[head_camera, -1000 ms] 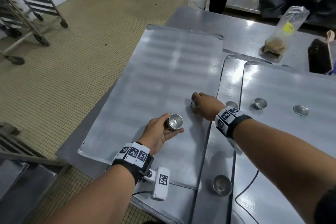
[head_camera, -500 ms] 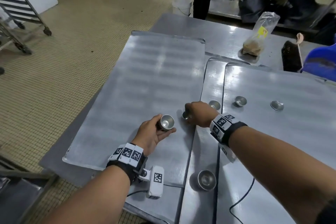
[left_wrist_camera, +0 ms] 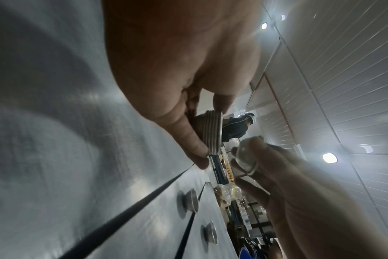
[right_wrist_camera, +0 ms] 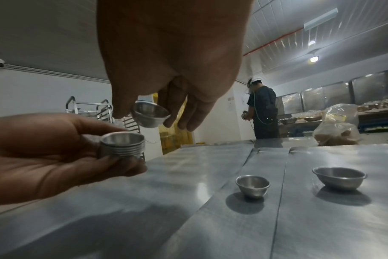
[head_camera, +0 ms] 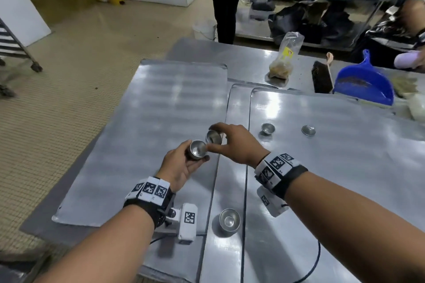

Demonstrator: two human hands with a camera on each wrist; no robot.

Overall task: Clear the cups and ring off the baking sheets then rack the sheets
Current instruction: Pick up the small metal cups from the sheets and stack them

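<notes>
Cup [head_camera: 213,137] was pinched at its rim by right hand [head_camera: 234,143], just above nested cup stack [head_camera: 197,149] gripped in left hand [head_camera: 181,165]. Looked light, stiff, slick; rim pinch best. Three cups remained on steel baking sheets [head_camera: 345,167], near and right. Bakery kitchen; rack cart [head_camera: 13,48] far left.

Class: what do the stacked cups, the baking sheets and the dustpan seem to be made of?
Stacked cups: thin metal, probably aluminium or steel; dull silver sheen, fine nested rims.
Baking sheets: metal, brushed matte grey with soft glare.
Dustpan: likely plastic; uniform bright blue, moulded shape.
</notes>
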